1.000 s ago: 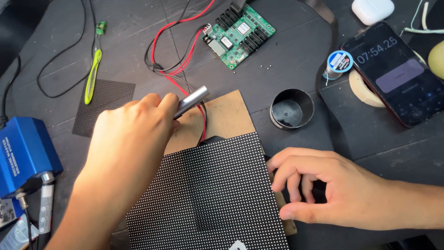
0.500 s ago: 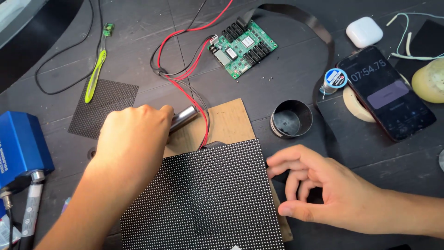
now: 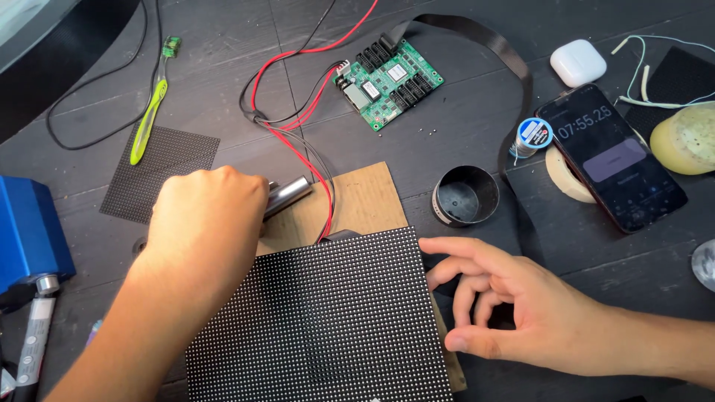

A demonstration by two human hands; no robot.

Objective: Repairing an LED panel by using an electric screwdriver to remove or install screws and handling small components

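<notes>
My left hand is closed around a silver metal cylinder tool, whose tip pokes out over a sheet of cardboard. A black dotted LED panel lies on the cardboard just below that hand. To the panel's right hovers my right hand, fingers spread and holding nothing, its fingertips at the panel's right edge. Red and black wires run from under the panel up toward a green circuit board.
A black round cup stands right of the cardboard. A phone, a solder spool, white earbud case and a yellow round object lie at right. At left sit a blue box, a small dotted panel and a green-handled tool.
My left hand has shifted left and down with the silver tool. My right hand has lifted off the panel's edge and spread its fingers. The view has moved slightly.
</notes>
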